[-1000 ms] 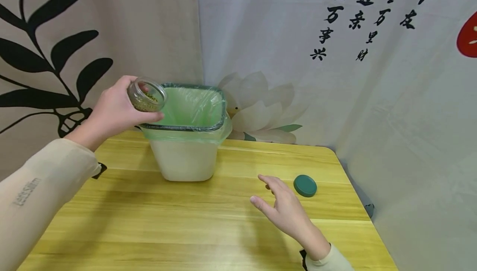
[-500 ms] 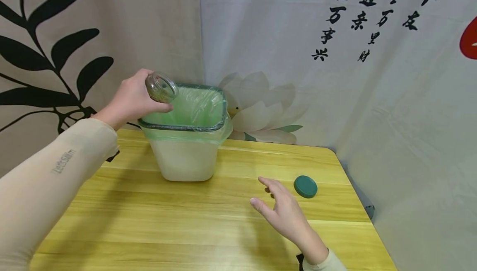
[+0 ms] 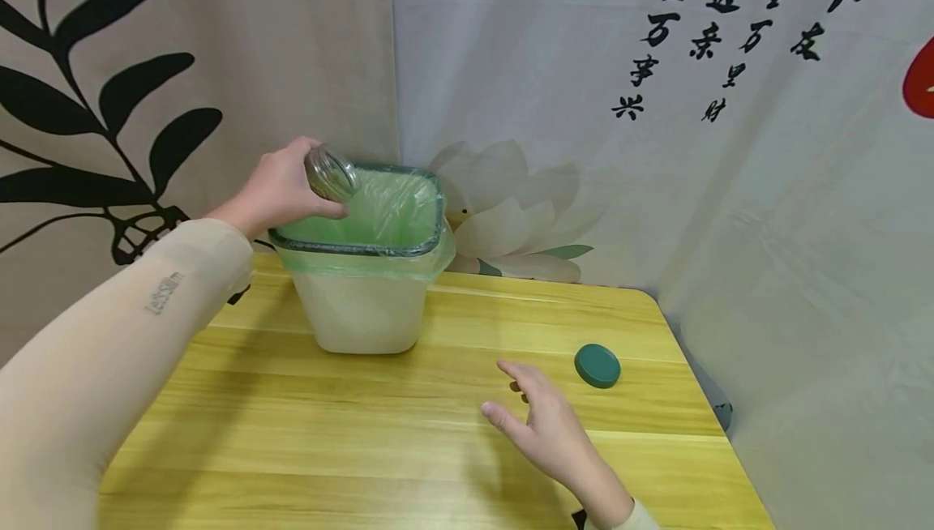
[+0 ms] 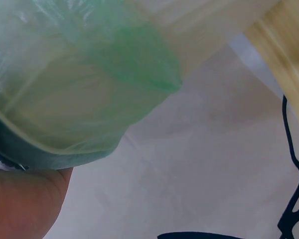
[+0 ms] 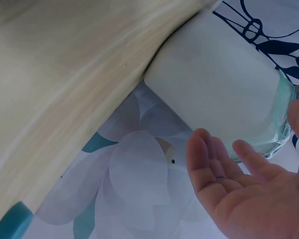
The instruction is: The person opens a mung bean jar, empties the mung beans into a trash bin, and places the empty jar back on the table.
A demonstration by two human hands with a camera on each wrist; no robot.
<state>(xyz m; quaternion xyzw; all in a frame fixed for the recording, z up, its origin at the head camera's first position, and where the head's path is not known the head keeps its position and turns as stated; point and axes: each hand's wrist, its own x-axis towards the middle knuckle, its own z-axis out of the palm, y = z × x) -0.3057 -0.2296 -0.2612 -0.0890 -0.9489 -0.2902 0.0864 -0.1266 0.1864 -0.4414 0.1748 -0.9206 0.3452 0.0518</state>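
From the left, my sleeve [image 3: 168, 295] crosses over the left side of the surface [image 3: 328, 449], and my left hand [image 3: 280, 185] is clamped around a glass jar [image 3: 332, 173], thumb along its near side. I hold the jar tipped, mouth to the right and downward, above the left part of the rim of a pale bin [image 3: 365, 315]; whether it touches that rim I cannot tell. The bin stands upright by the far edge, left of the middle, lined with a green bag [image 3: 394, 198] whose border folds down outside the dark rim. To the right of the bin, bare wood runs along the far edge to the rounded far right corner, and a wide stretch reaches down toward the near edge. Over the right part my right hand [image 3: 547, 425] hovers, thumb and fingers apart, with room between it and the bin. Just beyond and to the right of it, a round green lid [image 3: 597, 365] lies flat, between my fingers and the right edge, toward the far right corner
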